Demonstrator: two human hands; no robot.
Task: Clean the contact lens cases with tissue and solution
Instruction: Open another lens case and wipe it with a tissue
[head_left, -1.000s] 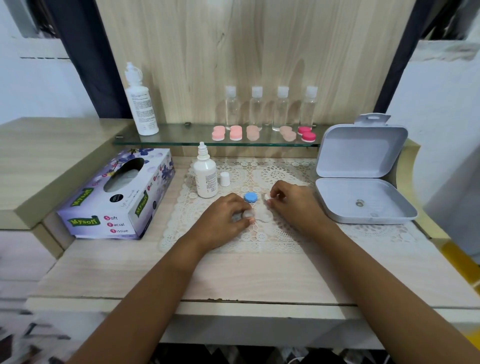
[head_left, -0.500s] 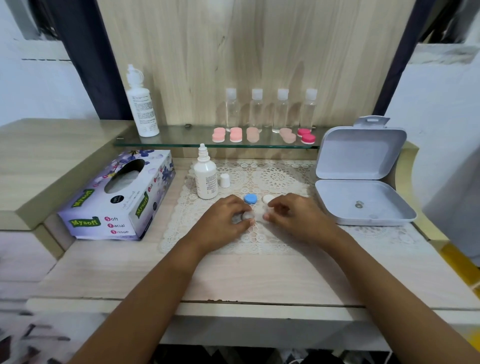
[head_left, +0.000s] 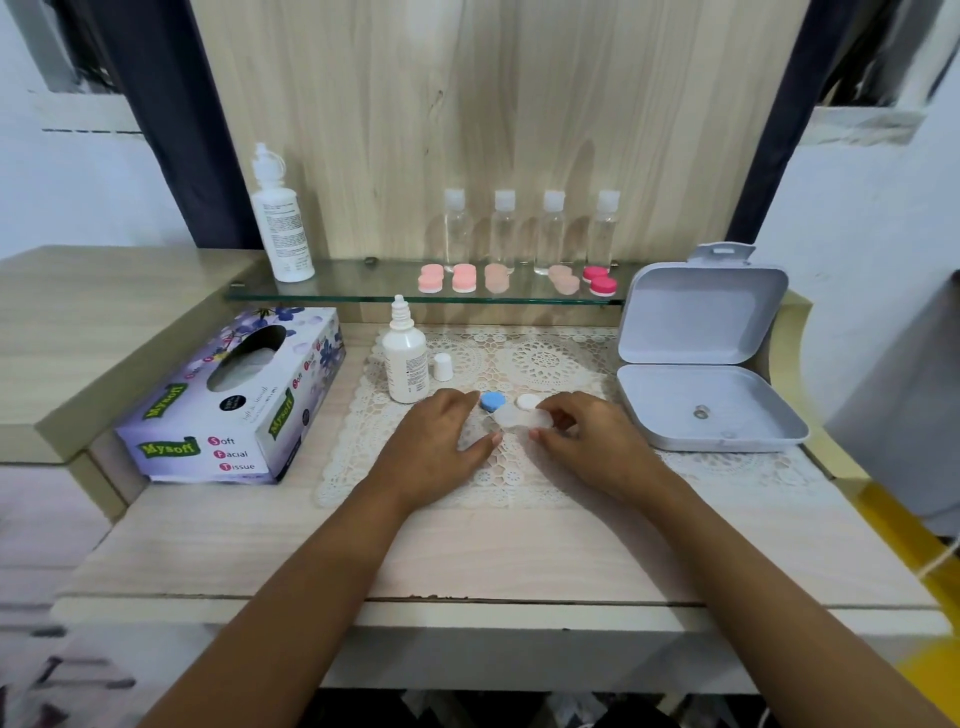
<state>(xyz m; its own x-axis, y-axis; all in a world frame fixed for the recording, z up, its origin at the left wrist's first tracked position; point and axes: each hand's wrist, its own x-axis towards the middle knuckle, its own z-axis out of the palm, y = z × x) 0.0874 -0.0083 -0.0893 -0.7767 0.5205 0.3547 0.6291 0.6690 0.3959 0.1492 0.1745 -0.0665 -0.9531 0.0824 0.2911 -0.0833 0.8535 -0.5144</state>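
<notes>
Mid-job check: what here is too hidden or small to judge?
Head view:
Wells of the lens case, wet or dry: clear plastic, blurred, right end under fingers of right hand.
Label text on the small bottle: too small.
Identity of small object in open box: too small.
Palm of left hand: faces down.

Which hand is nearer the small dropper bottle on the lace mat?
Left. The left hand rests just right of and in front of the dropper bottle; the right hand is farther right, beyond the blue cap, pinching the clear lens case.
</notes>
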